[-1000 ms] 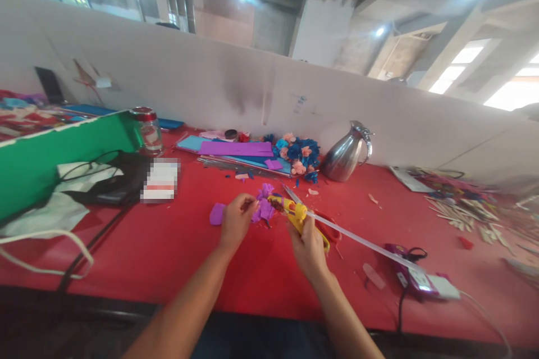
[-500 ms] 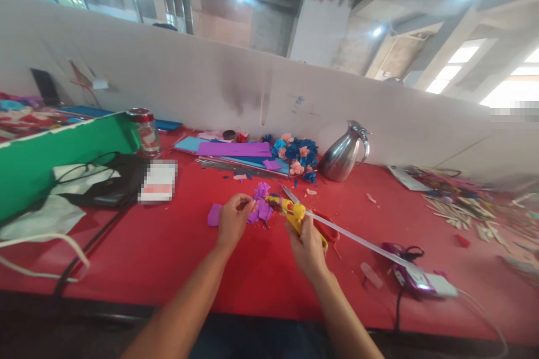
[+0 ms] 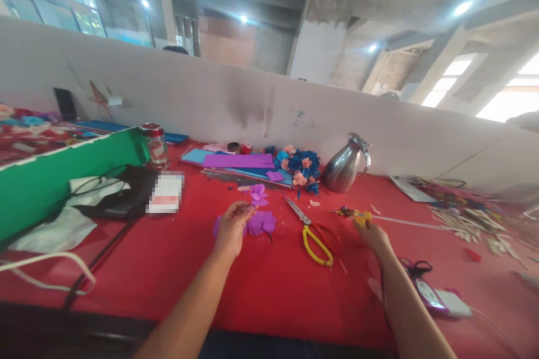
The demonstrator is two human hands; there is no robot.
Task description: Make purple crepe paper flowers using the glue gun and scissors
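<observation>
Between the pinched fingers of my left hand (image 3: 232, 228) is a purple paper flower (image 3: 258, 195), its petals pointing up and away from me. Purple paper pieces (image 3: 261, 223) lie on the red table just beyond and beside that hand. Off to the right, my right hand (image 3: 374, 237) is closed around a yellow glue gun (image 3: 362, 217), whose dark nozzle points left. A long whitish glue stick (image 3: 412, 223) sticks out of the gun's rear. Scissors (image 3: 314, 238) with yellow and red handles rest between my hands, blades pointing away.
Behind are purple and blue paper sheets (image 3: 238, 161), a bunch of blue and pink paper flowers (image 3: 301, 162) and a steel jug (image 3: 346, 165). A lidded glass jar (image 3: 155, 148) and a green panel (image 3: 101, 159) stand left. Wooden sticks (image 3: 463, 218) lie right; corded devices (image 3: 433, 294) sit front right.
My right hand has carried the glue gun rightward, away from the flower, uncovering the scissors. My left hand still holds the flower, now apart from the purple pieces. The view has tilted slightly upward.
</observation>
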